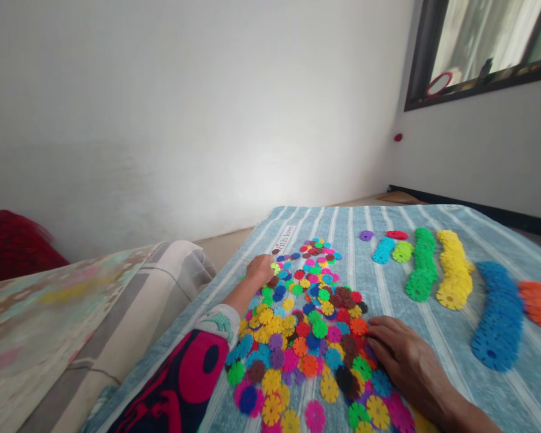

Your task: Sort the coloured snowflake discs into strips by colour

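- Left hand point(260, 270), centre of frame: fingers curled; cannot tell if holding anything.
- Right hand point(408, 355), lower right: fingers extended, slightly parted, against multicoloured snowflake discs point(309, 365).

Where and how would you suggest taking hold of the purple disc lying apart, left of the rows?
I would pinch the purple disc by opposite edges of its rim, with the right hand coming from above on the near side. It seems to lie flat on the striped cloth, so the rim offers the best hold, and bare cloth nearby leaves finger room.
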Available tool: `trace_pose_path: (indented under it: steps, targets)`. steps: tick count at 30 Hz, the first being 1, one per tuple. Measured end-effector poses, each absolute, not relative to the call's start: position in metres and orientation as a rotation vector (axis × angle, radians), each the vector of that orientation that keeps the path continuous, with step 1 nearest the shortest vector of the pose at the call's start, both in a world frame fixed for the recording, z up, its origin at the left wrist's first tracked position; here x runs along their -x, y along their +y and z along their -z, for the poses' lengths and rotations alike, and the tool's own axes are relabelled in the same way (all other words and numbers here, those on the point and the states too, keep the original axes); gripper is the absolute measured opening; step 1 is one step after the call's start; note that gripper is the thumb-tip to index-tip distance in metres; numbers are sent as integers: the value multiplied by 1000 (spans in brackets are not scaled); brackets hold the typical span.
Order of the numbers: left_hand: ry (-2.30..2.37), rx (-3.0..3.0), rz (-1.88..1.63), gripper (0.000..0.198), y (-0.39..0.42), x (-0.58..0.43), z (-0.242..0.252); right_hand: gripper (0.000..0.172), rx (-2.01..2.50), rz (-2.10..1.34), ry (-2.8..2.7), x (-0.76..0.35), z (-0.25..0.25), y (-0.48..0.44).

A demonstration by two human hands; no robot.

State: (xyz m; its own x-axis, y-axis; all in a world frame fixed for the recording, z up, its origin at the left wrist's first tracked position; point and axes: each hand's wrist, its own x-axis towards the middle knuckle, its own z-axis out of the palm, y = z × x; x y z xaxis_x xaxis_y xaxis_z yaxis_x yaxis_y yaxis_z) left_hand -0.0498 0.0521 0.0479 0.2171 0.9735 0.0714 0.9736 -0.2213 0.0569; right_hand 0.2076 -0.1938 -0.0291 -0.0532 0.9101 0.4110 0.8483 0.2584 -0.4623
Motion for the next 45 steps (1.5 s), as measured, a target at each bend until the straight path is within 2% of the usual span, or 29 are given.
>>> trace_pose_path:
  steps: [5, 10, 18, 24, 34, 45]
  targets:
    - [-1914, 2526, 324, 32, 48, 29, -64, 20, 1590, -156, -1889, -206, 26, -193]
    - [-1624, 2851, 460, 33, 31, -38, -69, 20, 1591, -179, -1886, -206, 26, -191]
    - [-1165, 3183, 522, 34, 14, -175, -43, 18, 1569, -169, -1872, -206, 30, -189]
    - [-1057, 3206, 490, 35, 18, -238, -27, 20, 1532, -141, -1846, -205, 33, -188]
    - [-871, 3188, 340, 29, 24, -272, -21, 21, 1479, -94, -1836, -206, 34, -185]
    - [-782, 3128, 366, 27, 32, -272, -16, 21, 1486, -35, -1825, -205, 33, -185]
